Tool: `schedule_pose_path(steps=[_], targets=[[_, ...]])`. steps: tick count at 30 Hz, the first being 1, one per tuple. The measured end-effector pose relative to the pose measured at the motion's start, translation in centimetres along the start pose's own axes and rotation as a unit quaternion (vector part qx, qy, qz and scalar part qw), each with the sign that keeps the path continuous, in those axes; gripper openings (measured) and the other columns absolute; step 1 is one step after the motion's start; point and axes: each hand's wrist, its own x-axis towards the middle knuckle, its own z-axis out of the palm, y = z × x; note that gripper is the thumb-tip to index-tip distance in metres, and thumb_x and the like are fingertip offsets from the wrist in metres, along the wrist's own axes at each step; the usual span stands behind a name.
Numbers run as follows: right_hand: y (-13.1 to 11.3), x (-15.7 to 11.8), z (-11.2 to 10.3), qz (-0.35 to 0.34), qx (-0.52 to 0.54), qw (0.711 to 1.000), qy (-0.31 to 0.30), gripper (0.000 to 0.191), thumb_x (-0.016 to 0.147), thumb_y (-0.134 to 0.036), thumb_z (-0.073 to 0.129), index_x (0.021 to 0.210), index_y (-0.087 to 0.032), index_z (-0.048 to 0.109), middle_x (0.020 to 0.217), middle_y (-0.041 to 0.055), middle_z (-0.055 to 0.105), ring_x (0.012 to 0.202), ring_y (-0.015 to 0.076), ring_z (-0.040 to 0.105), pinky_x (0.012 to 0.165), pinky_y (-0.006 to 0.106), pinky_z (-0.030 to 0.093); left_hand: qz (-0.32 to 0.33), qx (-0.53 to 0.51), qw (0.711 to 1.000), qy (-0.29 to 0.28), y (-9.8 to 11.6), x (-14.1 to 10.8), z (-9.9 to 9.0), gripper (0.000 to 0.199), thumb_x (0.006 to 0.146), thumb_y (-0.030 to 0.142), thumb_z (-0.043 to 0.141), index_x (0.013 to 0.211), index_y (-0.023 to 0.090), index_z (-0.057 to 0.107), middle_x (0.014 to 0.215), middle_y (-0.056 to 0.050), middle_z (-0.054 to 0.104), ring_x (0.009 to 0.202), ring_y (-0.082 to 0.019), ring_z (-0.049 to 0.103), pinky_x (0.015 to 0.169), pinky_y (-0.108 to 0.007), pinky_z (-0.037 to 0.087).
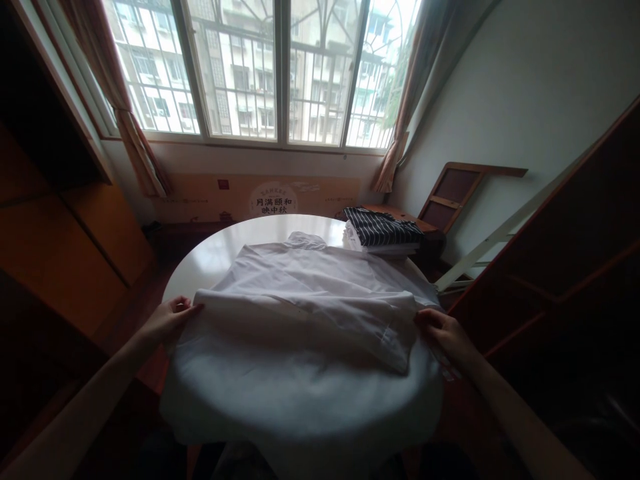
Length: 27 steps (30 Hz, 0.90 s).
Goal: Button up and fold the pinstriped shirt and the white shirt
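A white shirt [320,273] lies spread over a round white table [200,257], its collar pointing toward the window. My left hand [175,312] pinches the shirt's edge at the left side. At the right side, my right hand [440,325] has its fingers closed on the same garment. Between the hands the cloth forms a raised fold across its width. One corner of the fabric hangs loosely near the right hand. White cloth also drapes over the table's near edge; I cannot tell whether it is part of the shirt.
A stack of folded clothes, with a black striped garment [383,228] on top, sits at the table's far right. Behind it stand a wooden chair [450,193] and a pale slanted frame [480,257]. Orange-brown cabinets [65,260] are on the left, a barred window [240,73] ahead.
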Motion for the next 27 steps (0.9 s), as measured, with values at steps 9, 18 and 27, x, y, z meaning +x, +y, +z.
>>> schedule_pose_path(steps=[9, 18, 27], targets=[[-1.1, -1.2, -1.1, -0.044, -0.055, 0.993, -0.092, 0.061, 0.057, -0.043, 0.072, 0.114, -0.026, 0.057, 0.129, 0.0074, 0.045, 0.084, 0.0221, 0.06, 0.07, 0.033, 0.053, -0.022, 0.011, 0.996, -0.09, -0.1, -0.9, -1.4, 0.051, 0.046, 0.042, 0.076, 0.09, 0.017, 0.068, 0.096, -0.007, 0.068, 0.09, -0.026, 0.061, 0.071, -0.024, 0.05], [-1.7, -1.9, -0.5, 0.004, -0.064, 0.997, -0.03, 0.076, 0.052, -0.042, 0.073, 0.121, -0.026, 0.047, 0.096, 0.0039, 0.064, 0.067, 0.019, 0.061, 0.063, 0.032, 0.051, 0.046, -0.027, 0.989, -0.141, -0.9, -1.8, -0.8, 0.072, 0.048, 0.034, 0.077, 0.114, 0.019, 0.052, 0.089, -0.007, 0.066, 0.084, -0.025, 0.062, 0.072, -0.034, 0.051], [-2.6, -2.3, -1.1, 0.075, -0.093, 0.992, -0.033, 0.029, 0.048, -0.045, 0.073, 0.063, -0.021, 0.068, 0.067, 0.0042, 0.068, 0.069, 0.0261, 0.063, 0.063, 0.034, 0.049, 0.045, 0.081, 0.992, -0.089, -0.7, -2.6, -1.2, 0.04, 0.047, 0.049, 0.073, 0.074, 0.019, 0.07, 0.079, -0.006, 0.069, 0.082, -0.026, 0.061, 0.066, -0.025, 0.048]])
